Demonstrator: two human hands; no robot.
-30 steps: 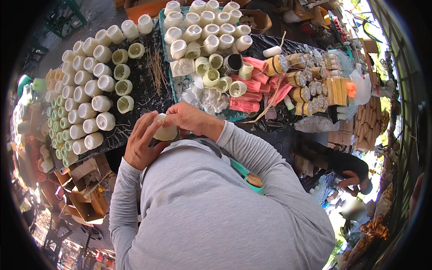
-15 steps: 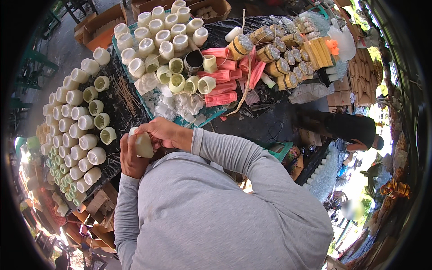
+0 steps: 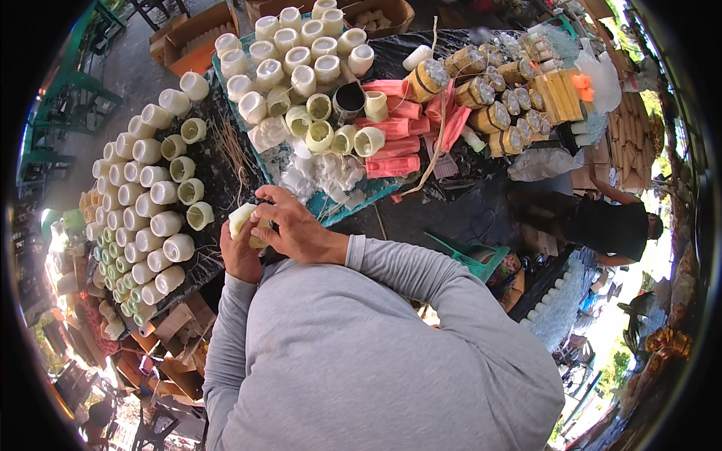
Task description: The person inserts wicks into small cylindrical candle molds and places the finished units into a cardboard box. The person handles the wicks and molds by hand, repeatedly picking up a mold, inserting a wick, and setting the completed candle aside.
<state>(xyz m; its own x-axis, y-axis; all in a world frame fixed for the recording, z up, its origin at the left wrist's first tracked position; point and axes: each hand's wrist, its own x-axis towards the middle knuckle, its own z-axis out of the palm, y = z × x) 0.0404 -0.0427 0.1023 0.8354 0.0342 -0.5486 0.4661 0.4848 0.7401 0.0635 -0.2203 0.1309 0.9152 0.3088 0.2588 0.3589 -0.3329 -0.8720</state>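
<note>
Just in front of my body, my left hand (image 3: 239, 253) grips a pale, cream-coloured wax candle (image 3: 241, 216) by its side. Bent over the same candle is my right hand (image 3: 299, 231), its fingers against the candle and partly covering it. To the left stand rows of similar pale wax candles (image 3: 165, 224) on a black-covered table (image 3: 213, 174). Beyond my hands, hollow greenish wax cups (image 3: 320, 135) sit beside a dark metal pot (image 3: 349, 100). White wax scraps (image 3: 316, 174) lie near them on a teal-edged tray (image 3: 340, 213).
Pink moulds (image 3: 391, 167) and bundled yellow cylindrical moulds (image 3: 490, 118) fill the table's right part. Thin wicks (image 3: 229, 146) lie between the candle groups. A green stool (image 3: 481, 259) stands at right, with a person in black (image 3: 605, 229) beyond. Cardboard boxes (image 3: 188, 323) are at lower left.
The candle has been turned and tilted between my hands. My right hand has shifted over it with its fingers more raised. The whole view has swung, moving the scene rightward.
</note>
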